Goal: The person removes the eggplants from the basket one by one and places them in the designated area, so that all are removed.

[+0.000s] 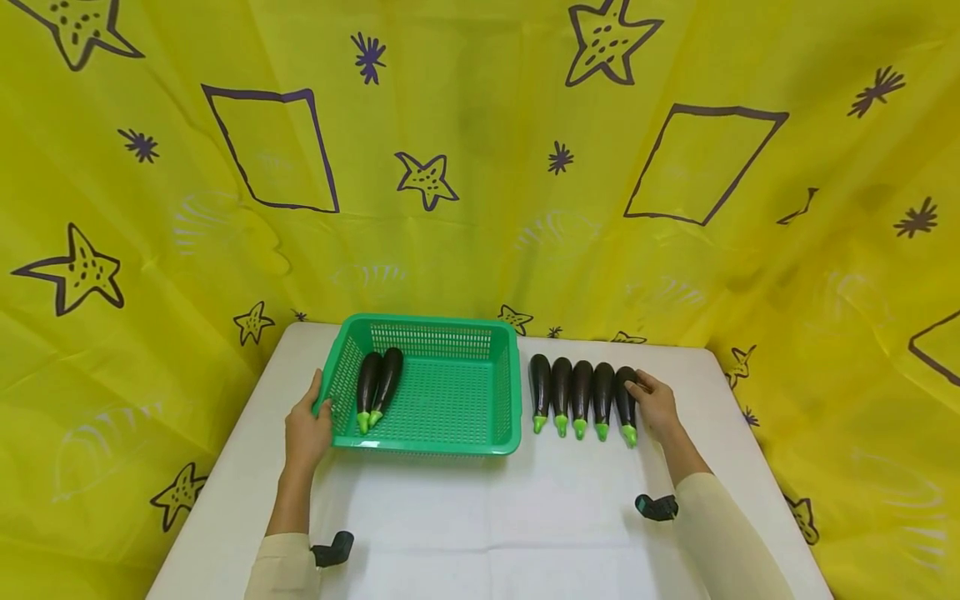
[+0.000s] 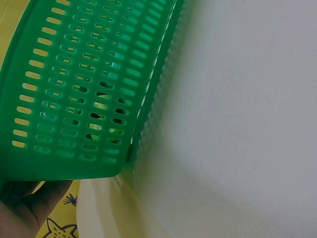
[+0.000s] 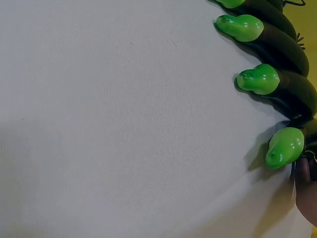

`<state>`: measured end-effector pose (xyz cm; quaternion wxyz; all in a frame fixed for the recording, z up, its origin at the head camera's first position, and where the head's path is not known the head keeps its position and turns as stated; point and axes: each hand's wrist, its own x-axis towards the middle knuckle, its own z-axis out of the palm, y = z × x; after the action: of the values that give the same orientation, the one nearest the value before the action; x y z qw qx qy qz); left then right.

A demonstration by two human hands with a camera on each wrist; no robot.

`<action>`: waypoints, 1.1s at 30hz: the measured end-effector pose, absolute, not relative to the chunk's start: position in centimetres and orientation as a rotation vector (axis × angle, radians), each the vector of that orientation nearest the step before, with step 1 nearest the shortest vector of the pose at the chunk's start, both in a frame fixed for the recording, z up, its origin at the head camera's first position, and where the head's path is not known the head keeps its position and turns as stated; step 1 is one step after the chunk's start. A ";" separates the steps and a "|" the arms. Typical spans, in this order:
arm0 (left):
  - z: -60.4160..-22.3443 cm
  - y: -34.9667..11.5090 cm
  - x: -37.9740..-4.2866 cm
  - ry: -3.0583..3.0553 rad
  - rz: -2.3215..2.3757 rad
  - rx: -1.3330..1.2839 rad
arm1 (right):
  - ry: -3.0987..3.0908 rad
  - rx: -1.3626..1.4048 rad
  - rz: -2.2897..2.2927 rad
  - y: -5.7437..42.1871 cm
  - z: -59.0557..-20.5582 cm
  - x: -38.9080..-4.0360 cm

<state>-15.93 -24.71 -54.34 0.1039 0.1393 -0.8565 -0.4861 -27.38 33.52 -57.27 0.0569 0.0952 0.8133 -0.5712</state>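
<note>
At the right end of a row on the white worktop [image 1: 480, 517], pinching the outermost eggplant [image 1: 624, 396] with the right-hand grip [image 1: 656, 407], with fingers curled onto the dark skin. Touching from the right flank, far closer than the left-hand grip [image 1: 307, 429], and leaving any lift off the surface too unclear to tell. Lying lengthwise away from the person, pointing a blunt dark end toward the yellow curtain [image 1: 480, 108] and a bright green cap [image 1: 629, 436] toward the near edge, slanting slightly rightward at the cap. Looking left from there, counting four more eggplants [image 1: 582, 392], lined up side by side between that grip and the green plastic basket [image 1: 427, 447], apparently making that leftward span the relation that matters. At the basket's left side, clasping the rim with the left-hand grip, with a thumb at the edge. Inside the basket, holding two eggplants [image 1: 386, 383], lying close together near the left wall, with green caps pointing toward the near wall.
</note>
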 end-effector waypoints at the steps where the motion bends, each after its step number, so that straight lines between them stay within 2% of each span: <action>1: -54.3 -24.7 -15.9 -2.526 -1.436 0.409 | 2.476 0.286 -1.725 33.5 -57.2 -27.4; 33: -54.5 -24.7 -16.1 -2.507 -1.433 0.404 | 2.500 0.382 -1.794 34.2 -57.4 -26.8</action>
<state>-16.14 -24.70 -54.47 0.1129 0.1376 -0.8544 -0.4882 -26.83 34.19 -57.37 0.0206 0.1233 0.8061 -0.5784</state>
